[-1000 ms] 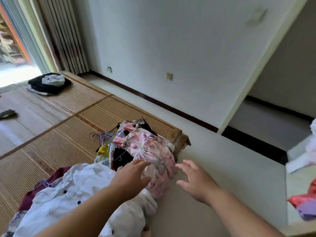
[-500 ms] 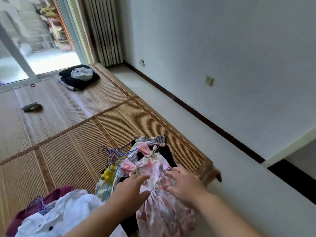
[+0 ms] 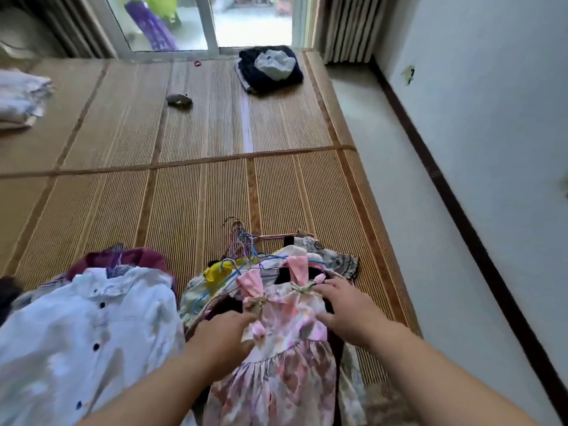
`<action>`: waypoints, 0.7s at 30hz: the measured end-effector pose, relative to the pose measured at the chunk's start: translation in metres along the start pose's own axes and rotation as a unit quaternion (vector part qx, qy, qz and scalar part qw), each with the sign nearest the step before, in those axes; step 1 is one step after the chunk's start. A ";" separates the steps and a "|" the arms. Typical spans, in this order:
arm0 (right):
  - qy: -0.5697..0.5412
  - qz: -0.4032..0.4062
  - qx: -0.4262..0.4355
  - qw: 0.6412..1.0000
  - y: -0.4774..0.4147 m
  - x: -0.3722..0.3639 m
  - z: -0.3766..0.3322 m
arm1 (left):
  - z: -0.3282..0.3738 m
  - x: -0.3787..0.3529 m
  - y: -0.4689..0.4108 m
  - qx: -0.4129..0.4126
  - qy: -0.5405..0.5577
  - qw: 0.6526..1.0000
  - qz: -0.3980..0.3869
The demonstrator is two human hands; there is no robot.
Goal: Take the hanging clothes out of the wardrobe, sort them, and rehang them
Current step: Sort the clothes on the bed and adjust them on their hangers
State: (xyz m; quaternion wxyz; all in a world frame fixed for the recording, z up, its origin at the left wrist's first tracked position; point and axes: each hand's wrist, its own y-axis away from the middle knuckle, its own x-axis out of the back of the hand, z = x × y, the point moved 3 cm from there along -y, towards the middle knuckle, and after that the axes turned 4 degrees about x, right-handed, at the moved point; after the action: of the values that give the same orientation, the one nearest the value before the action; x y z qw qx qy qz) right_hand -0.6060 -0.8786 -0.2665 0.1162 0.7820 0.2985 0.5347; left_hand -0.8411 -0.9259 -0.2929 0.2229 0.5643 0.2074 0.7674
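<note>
Several garments [image 3: 215,272] obscure under pink dress [image 3: 289,333], left hand [image 3: 222,336], right hand [image 3: 347,312].

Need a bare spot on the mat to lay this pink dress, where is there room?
The mat is bare across its middle, between the hangers and the grey object, and leftwards beyond the white shirt. Crowded: the near edge, with shirt, pink dress and the heap beneath it; a dark folded pile sits far right.
</note>
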 end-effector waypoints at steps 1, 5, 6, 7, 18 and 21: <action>-0.003 -0.010 0.003 1.000 -0.010 -0.005 0.009 | -0.004 -0.011 -0.006 0.016 -0.014 1.000 -0.012; 0.007 -0.046 0.008 0.999 -0.053 -0.027 0.036 | -0.018 -0.038 -0.037 0.050 -0.033 0.998 -0.031; 0.020 -0.050 0.015 0.998 -0.067 -0.032 0.040 | -0.023 -0.044 -0.048 0.052 -0.036 0.997 -0.034; 0.033 -0.049 0.018 0.998 -0.080 -0.037 0.043 | -0.028 -0.048 -0.058 0.053 -0.038 0.997 -0.033; 0.009 0.080 0.024 0.996 -0.225 -0.097 0.073 | -0.083 -0.084 -0.181 0.118 0.004 0.991 0.055; 0.143 0.062 0.030 0.987 -0.234 -0.099 0.077 | -0.095 -0.098 -0.190 0.171 0.023 0.985 0.018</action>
State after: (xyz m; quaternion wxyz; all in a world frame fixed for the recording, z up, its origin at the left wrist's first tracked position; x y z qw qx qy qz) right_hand -0.6416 -0.7402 -0.4904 0.0158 0.7178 0.2792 0.6376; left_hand -0.8855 -0.8337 -0.5034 0.1046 0.5800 0.3303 0.7373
